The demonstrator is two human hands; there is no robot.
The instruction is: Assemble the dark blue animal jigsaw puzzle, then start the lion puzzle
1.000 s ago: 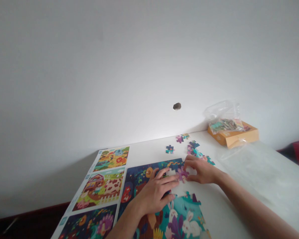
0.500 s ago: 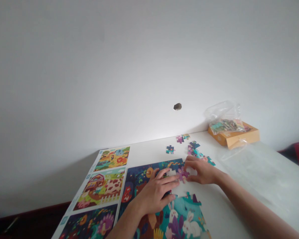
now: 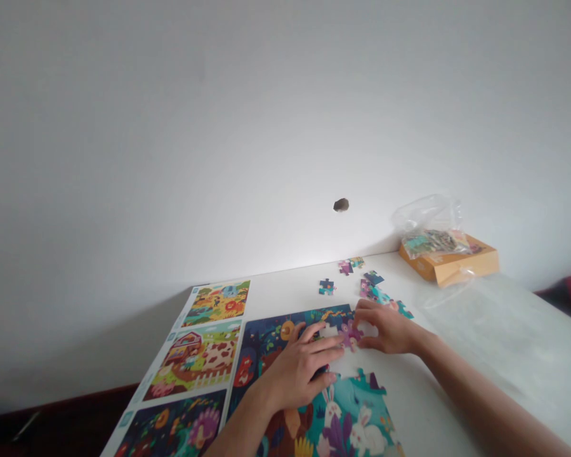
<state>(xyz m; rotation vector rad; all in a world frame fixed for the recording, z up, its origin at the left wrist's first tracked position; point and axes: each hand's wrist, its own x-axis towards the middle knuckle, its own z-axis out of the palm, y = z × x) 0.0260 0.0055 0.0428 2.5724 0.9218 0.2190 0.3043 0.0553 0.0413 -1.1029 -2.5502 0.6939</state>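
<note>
Puzzle (image 3: 271, 336) 1 | left hand (image 3: 297, 371) open flat atop | right hand (image 3: 387, 330) pinching 1 purple piece (image 3: 349, 332)

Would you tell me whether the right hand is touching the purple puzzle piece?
Touching. In the head view the right hand pinches the purple puzzle piece at its edge, no gap showing.

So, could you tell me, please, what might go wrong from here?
The right hand pinches the small purple cardboard jigsaw piece at a gap in the colourful part-built jigsaw; forced in askew, its tabs might bend. The left hand lies flat on that jigsaw; sliding could part its pieces. Small loose pieces beside the right hand might get swept.
</note>
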